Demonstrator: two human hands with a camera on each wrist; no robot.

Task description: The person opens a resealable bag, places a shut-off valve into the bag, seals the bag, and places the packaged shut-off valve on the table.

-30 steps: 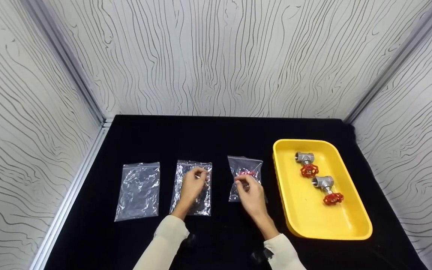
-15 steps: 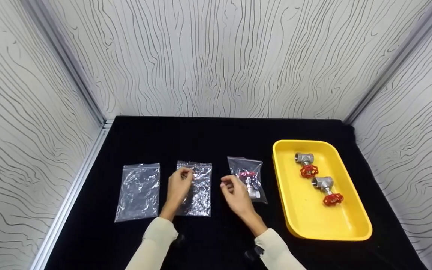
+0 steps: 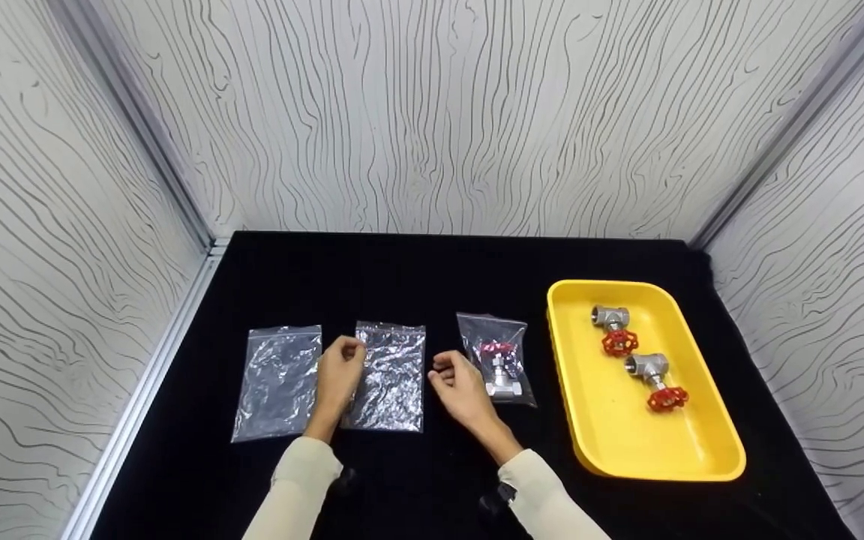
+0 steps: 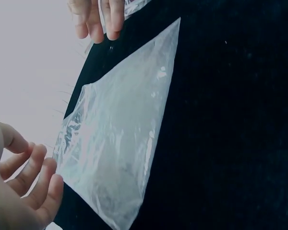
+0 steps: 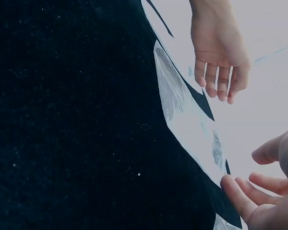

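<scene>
My left hand (image 3: pixel 337 375) hovers between the left zip bag (image 3: pixel 273 390) and the middle zip bag (image 3: pixel 394 386), its fingers loosely curled and holding nothing. In the left wrist view its fingertips (image 4: pixel 48 165) are beside a flat clear bag (image 4: pixel 120 124). My right hand (image 3: pixel 465 388), also holding nothing, is between the middle bag and the right zip bag (image 3: pixel 481 330). Inside that right bag lies a steel valve (image 3: pixel 503 387) with a red handwheel. Relaxed, slightly bent fingers (image 5: pixel 237 191) show in the right wrist view.
A yellow tray (image 3: pixel 589 427) stands to the right with two valves, an upper one (image 3: pixel 612 319) and a lower one (image 3: pixel 651 366), both with red handwheels. Black cloth (image 3: pixel 402 277) covers the table. Patterned white walls (image 3: pixel 417 135) enclose the back and sides.
Both hands have moved left: the left from over the middle bag to its left edge, the right off the bagged valve, which is now uncovered. Bags and tray stay put.
</scene>
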